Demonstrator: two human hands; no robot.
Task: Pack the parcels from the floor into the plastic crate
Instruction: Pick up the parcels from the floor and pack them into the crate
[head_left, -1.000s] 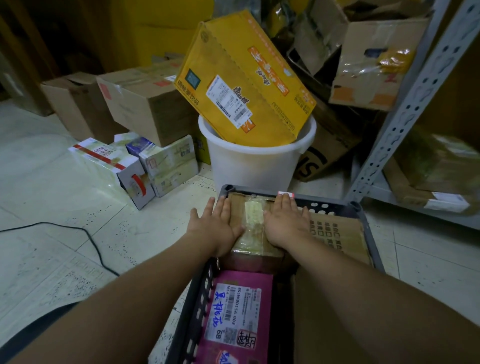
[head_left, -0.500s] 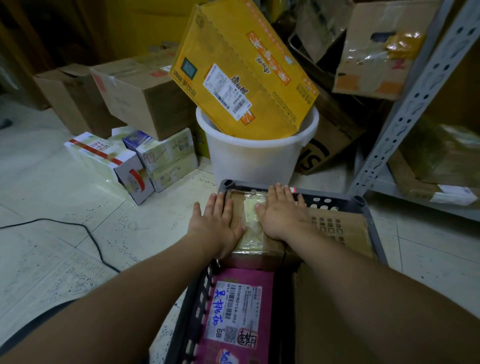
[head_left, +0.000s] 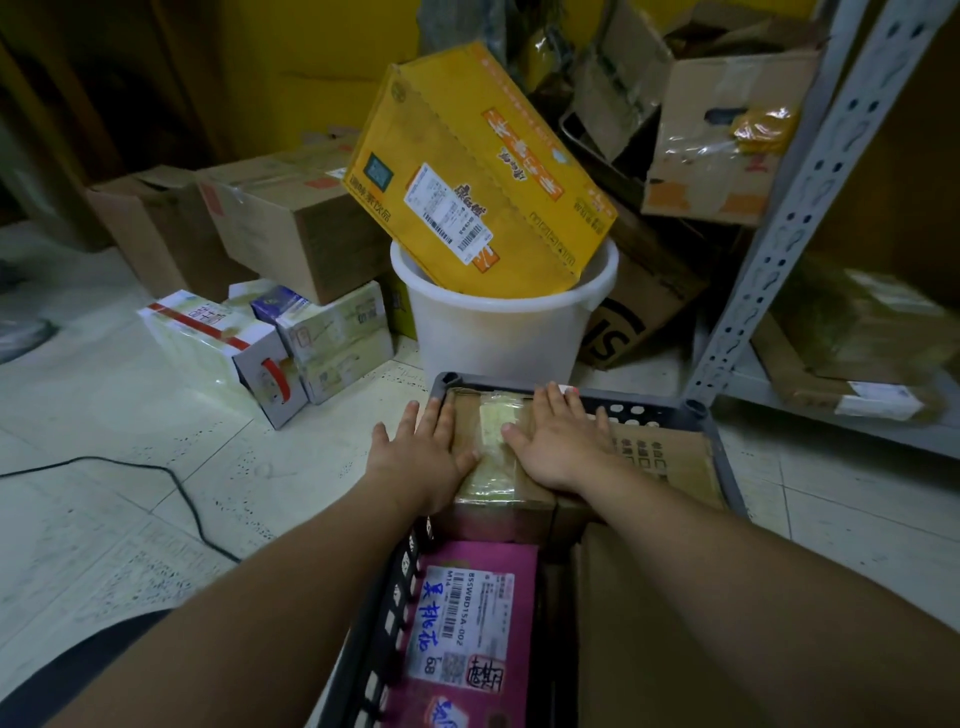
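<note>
Both hands flat, fingers spread: left hand (head_left: 422, 457) and right hand (head_left: 561, 441) press the taped brown parcel (head_left: 496, 467) sitting at the far end of the dark crate (head_left: 696, 410), pink parcel (head_left: 467, 623) nearer.

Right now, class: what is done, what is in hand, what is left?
Done: the pink parcel lies in the crate. In hand: the left hand and right hand rest flat on the taped brown parcel at its far end. Left: white cartons on the floor.
</note>
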